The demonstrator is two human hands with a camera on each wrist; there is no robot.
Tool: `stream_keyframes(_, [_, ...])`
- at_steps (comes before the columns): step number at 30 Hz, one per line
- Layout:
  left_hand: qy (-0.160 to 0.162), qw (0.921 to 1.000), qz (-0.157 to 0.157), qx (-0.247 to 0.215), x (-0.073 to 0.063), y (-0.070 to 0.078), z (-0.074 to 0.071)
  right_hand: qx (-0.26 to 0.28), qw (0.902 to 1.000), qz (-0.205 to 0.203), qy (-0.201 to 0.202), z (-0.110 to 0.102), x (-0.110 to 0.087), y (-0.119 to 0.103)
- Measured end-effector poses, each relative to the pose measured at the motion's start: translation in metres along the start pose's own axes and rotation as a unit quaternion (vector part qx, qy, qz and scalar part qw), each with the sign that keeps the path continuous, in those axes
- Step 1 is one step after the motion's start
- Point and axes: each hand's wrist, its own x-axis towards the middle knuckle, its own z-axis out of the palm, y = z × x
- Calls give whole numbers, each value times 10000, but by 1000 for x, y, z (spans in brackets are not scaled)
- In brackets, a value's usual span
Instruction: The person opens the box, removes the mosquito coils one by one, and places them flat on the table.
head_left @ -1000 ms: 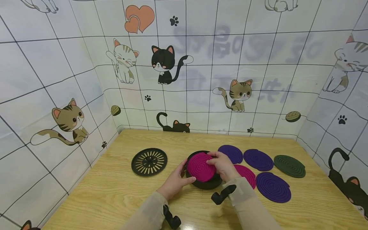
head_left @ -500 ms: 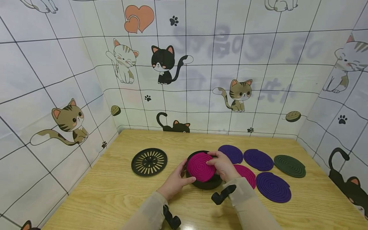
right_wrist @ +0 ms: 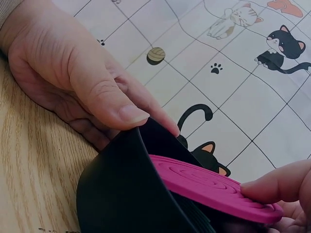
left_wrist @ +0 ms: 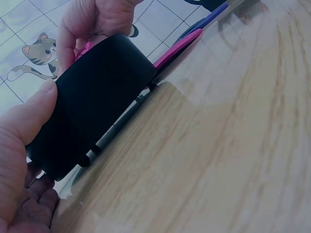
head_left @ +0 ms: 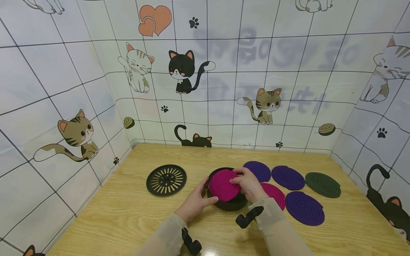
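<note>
In the head view my right hand (head_left: 251, 185) pinches a pink mosquito coil (head_left: 223, 186) by its right edge. The coil sits tilted, partly inside a round black mosquito coil holder (head_left: 231, 205). My left hand (head_left: 193, 203) holds the holder's left side, its thumb against the wall in the left wrist view, where small feet show under the holder (left_wrist: 97, 97). From the right wrist, the pink coil (right_wrist: 204, 187) slants over the rim, with something dark green and ridged (right_wrist: 197, 213) below it; the rest of the interior is hidden.
The slotted black lid (head_left: 166, 180) lies at the left of the wooden table (head_left: 121, 217). To the right lie another pink coil (head_left: 274, 195), partly behind my right hand, several purple coils (head_left: 304, 208) and a dark green coil (head_left: 322, 185). A cat-print sheet (head_left: 224, 85) stands behind.
The pink coil has shifted very slightly to the right and tilted a little inside the holder. Both hands stay nearly in place, and the lid and the other coils have not moved.
</note>
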Motion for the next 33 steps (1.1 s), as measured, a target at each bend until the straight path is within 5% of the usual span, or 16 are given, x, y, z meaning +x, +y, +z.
stream_keyframes(17, [47, 10000, -33, -46, -1, 0, 0, 189, 9997, -37, 131, -11, -5, -7])
stream_keyframes(33, [97, 9999, -92, -103, 0, 0, 0, 1170, 9930, 70, -127, -68, -17, -14])
